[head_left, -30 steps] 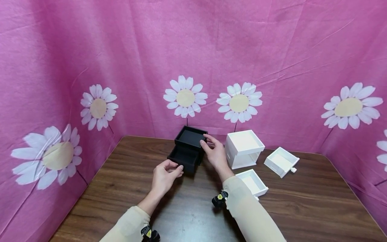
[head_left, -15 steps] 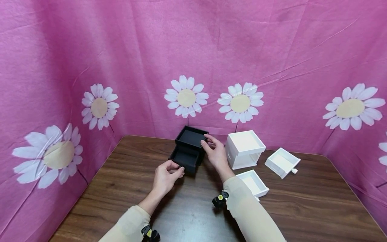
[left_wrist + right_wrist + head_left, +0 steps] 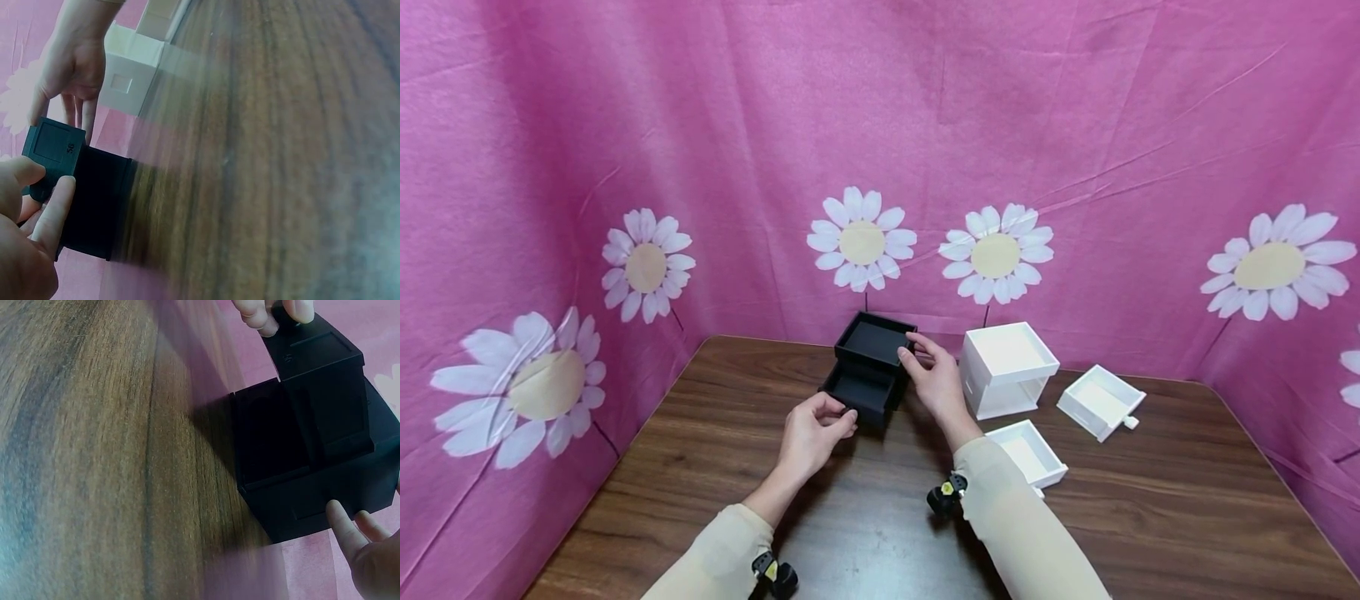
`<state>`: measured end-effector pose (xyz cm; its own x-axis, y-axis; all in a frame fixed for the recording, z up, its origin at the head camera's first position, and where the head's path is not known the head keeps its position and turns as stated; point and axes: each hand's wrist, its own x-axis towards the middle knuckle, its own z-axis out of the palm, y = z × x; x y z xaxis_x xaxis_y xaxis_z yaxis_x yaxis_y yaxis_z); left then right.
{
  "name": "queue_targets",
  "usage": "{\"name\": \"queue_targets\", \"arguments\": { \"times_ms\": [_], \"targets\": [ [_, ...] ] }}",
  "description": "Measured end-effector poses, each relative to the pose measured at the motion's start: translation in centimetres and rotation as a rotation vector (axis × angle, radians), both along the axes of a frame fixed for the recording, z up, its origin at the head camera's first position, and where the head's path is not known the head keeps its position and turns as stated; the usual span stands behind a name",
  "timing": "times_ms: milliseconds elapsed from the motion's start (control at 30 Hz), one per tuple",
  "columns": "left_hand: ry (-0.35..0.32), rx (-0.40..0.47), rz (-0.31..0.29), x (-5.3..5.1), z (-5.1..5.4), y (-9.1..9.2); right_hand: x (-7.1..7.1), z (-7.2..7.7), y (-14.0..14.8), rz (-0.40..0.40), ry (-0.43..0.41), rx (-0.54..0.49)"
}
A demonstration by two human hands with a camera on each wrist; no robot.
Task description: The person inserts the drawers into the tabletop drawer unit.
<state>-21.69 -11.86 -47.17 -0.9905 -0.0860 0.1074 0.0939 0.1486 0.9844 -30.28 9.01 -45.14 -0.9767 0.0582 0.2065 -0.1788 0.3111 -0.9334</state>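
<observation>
A small black cabinet (image 3: 876, 342) with a rimmed top stands at the back of the table. Its black drawer (image 3: 325, 359) juts from the upper slot, above a dark lower opening (image 3: 269, 440). My left hand (image 3: 812, 437) pinches the small knob (image 3: 287, 317) on the drawer front between thumb and fingers. In the left wrist view, that front bears a recessed panel and small marks. My right hand (image 3: 938, 385) touches the cabinet's right side with fairly straight fingers (image 3: 344, 528); its thumb lies near the top rim.
A white cabinet (image 3: 1009, 367) with an open front stands right of the black one. Two white drawers lie apart on the wooden table (image 3: 1150, 500): one drawer (image 3: 1101, 400) at the right, another drawer (image 3: 1030, 454) partly behind my right forearm. Pink flowered cloth (image 3: 760, 167) hangs behind.
The black drawer has slid slightly further into the cabinet, with my left hand moving forward on its knob. My right hand stays at the cabinet's side.
</observation>
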Motion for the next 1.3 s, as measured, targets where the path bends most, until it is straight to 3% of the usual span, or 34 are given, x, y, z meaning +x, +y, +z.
{"name": "queue_targets", "arguments": {
  "times_ms": [467, 967, 1300],
  "targets": [
    [0.005, 0.083, -0.025, -1.2, -0.5, 0.1, 0.1, 0.0, -0.2, 0.004, 0.006, -0.011],
    [0.016, 0.096, -0.042, -2.6, -0.6, 0.7, 0.3, 0.2, -0.2, 0.000, 0.007, -0.011],
    [0.011, 0.129, -0.007, -3.4, -0.7, 1.4, 0.1, 0.1, -0.1, -0.003, -0.003, -0.010]
  ]
}}
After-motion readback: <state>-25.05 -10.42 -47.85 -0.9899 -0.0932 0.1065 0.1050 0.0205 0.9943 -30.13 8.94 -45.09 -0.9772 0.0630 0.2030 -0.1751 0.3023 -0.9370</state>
